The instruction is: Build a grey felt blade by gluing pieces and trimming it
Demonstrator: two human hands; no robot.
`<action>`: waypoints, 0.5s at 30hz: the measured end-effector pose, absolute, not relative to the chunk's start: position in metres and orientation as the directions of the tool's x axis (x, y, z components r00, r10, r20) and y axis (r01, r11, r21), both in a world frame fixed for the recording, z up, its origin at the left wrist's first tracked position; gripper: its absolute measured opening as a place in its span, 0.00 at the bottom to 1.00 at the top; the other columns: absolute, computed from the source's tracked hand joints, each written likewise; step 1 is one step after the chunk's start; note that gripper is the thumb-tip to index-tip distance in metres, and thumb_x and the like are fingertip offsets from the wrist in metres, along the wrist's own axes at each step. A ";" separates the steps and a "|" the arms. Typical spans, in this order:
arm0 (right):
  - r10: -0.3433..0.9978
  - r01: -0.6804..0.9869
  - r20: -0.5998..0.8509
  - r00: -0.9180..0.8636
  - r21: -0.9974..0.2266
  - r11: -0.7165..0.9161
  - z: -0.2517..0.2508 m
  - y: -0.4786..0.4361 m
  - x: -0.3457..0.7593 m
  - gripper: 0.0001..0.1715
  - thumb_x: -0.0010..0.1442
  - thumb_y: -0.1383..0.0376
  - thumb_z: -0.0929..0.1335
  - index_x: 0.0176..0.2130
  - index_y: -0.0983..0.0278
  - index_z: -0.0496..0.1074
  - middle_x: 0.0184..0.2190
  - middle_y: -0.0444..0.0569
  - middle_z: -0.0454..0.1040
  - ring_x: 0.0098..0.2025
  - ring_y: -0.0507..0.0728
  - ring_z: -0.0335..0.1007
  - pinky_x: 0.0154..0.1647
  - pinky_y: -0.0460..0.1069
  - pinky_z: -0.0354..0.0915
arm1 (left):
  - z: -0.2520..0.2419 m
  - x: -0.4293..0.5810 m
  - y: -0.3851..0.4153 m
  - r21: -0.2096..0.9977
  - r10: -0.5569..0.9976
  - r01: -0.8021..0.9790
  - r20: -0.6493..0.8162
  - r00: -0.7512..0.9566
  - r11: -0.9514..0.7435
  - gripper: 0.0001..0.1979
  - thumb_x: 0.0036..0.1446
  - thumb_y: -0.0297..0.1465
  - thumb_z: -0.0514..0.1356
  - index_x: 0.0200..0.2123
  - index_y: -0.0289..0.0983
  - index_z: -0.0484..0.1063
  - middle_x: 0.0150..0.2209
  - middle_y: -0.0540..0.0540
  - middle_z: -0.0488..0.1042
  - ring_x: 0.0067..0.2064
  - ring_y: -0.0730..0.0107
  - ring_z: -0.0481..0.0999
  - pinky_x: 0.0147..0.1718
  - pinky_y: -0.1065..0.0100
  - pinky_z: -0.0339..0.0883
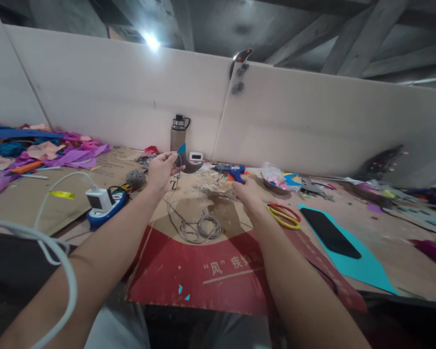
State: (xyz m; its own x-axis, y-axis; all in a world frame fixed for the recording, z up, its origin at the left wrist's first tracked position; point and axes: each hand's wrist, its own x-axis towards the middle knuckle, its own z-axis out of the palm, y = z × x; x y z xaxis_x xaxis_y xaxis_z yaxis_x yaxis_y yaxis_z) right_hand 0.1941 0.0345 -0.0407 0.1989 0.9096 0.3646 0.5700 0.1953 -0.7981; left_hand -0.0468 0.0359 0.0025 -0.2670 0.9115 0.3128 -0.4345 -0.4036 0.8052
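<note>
My left hand point(163, 169) pinches a dark grey, curved horn-like piece point(192, 166) with a blue tip, raised above the table. A grey cord point(207, 227) trails down from this hand and lies in loose coils on the cardboard. My right hand point(245, 190) is closed round the handle of a blue hot glue gun point(232, 169), whose nozzle points left toward the curved piece. The two are apart. Below the glue gun, the cardboard is stained and littered with bits. Scissors with red and yellow handles point(283, 215) lie beside my right forearm.
A red-printed cardboard sheet point(203, 286) covers the table's front. On the left are a power strip point(107, 208), a white cable point(70, 276) and coloured fabric scraps point(39, 150). A bottle point(178, 133) stands at the back partition. A phone point(329, 232) lies on turquoise sheet at right.
</note>
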 end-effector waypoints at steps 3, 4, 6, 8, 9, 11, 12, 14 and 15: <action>0.910 0.175 0.295 0.293 -0.952 0.252 -0.024 0.019 0.183 0.16 0.42 0.64 0.64 0.35 0.62 0.63 0.27 0.42 0.67 0.26 0.51 0.62 0.25 0.46 0.63 | 0.001 -0.047 0.036 0.813 0.917 -0.431 0.305 -0.256 -0.391 0.05 0.49 0.28 0.63 0.29 0.32 0.71 0.26 0.49 0.73 0.26 0.78 0.73 0.32 0.68 0.76; 0.931 0.054 0.285 0.228 -0.958 0.280 -0.020 0.013 0.178 0.19 0.40 0.65 0.65 0.37 0.61 0.62 0.30 0.42 0.67 0.26 0.50 0.61 0.25 0.45 0.63 | 0.001 -0.046 0.036 0.820 0.919 -0.424 0.303 -0.250 -0.386 0.05 0.49 0.28 0.63 0.29 0.32 0.71 0.26 0.49 0.72 0.25 0.79 0.72 0.31 0.68 0.76; 0.959 -0.140 0.279 0.051 -0.949 0.283 -0.013 0.000 0.167 0.22 0.39 0.66 0.65 0.38 0.61 0.61 0.34 0.43 0.70 0.26 0.48 0.61 0.22 0.43 0.60 | 0.000 -0.044 0.034 0.833 0.926 -0.412 0.296 -0.232 -0.370 0.05 0.49 0.28 0.63 0.28 0.32 0.71 0.25 0.50 0.71 0.24 0.79 0.72 0.31 0.68 0.76; 0.954 -0.250 0.293 -0.071 -0.931 0.267 -0.008 -0.011 0.158 0.25 0.39 0.68 0.64 0.41 0.60 0.59 0.36 0.44 0.71 0.24 0.47 0.60 0.17 0.42 0.53 | 0.000 -0.042 0.033 0.843 0.934 -0.407 0.283 -0.220 -0.351 0.05 0.49 0.27 0.63 0.28 0.32 0.70 0.24 0.50 0.71 0.24 0.80 0.71 0.31 0.68 0.76; 0.947 -0.281 0.307 -0.097 -0.921 0.270 -0.007 -0.014 0.155 0.27 0.39 0.69 0.65 0.42 0.59 0.59 0.36 0.44 0.72 0.23 0.47 0.61 0.16 0.42 0.51 | 0.000 -0.041 0.032 0.846 0.936 -0.406 0.277 -0.216 -0.344 0.04 0.49 0.27 0.63 0.29 0.32 0.70 0.24 0.50 0.71 0.24 0.80 0.71 0.31 0.68 0.76; 0.935 -0.313 0.338 -0.104 -0.904 0.292 -0.005 -0.018 0.150 0.29 0.38 0.71 0.66 0.43 0.59 0.59 0.34 0.42 0.72 0.23 0.48 0.62 0.16 0.42 0.51 | -0.001 -0.039 0.032 0.852 0.939 -0.401 0.268 -0.216 -0.336 0.04 0.50 0.26 0.62 0.29 0.31 0.70 0.24 0.50 0.71 0.23 0.80 0.71 0.32 0.67 0.76; 0.930 -0.321 0.352 -0.103 -0.897 0.304 -0.004 -0.019 0.149 0.28 0.39 0.71 0.66 0.42 0.59 0.60 0.34 0.42 0.72 0.24 0.48 0.63 0.17 0.42 0.52 | -0.001 -0.038 0.032 0.855 0.939 -0.396 0.266 -0.217 -0.333 0.04 0.50 0.26 0.62 0.29 0.31 0.70 0.24 0.50 0.71 0.23 0.80 0.71 0.32 0.67 0.76; 0.923 -0.327 0.371 -0.105 -0.889 0.320 -0.005 -0.018 0.148 0.25 0.40 0.70 0.67 0.41 0.60 0.62 0.31 0.42 0.71 0.25 0.48 0.63 0.19 0.43 0.55 | -0.001 -0.037 0.032 0.860 0.941 -0.390 0.263 -0.214 -0.330 0.03 0.50 0.25 0.61 0.29 0.30 0.71 0.24 0.50 0.71 0.22 0.81 0.70 0.32 0.67 0.76; 0.920 -0.323 0.378 -0.104 -0.888 0.329 -0.006 -0.017 0.148 0.23 0.42 0.69 0.68 0.41 0.61 0.63 0.30 0.41 0.71 0.24 0.48 0.62 0.20 0.43 0.55 | -0.001 -0.036 0.032 0.860 0.941 -0.390 0.262 -0.214 -0.328 0.03 0.50 0.25 0.61 0.30 0.30 0.71 0.24 0.50 0.71 0.22 0.81 0.70 0.32 0.66 0.76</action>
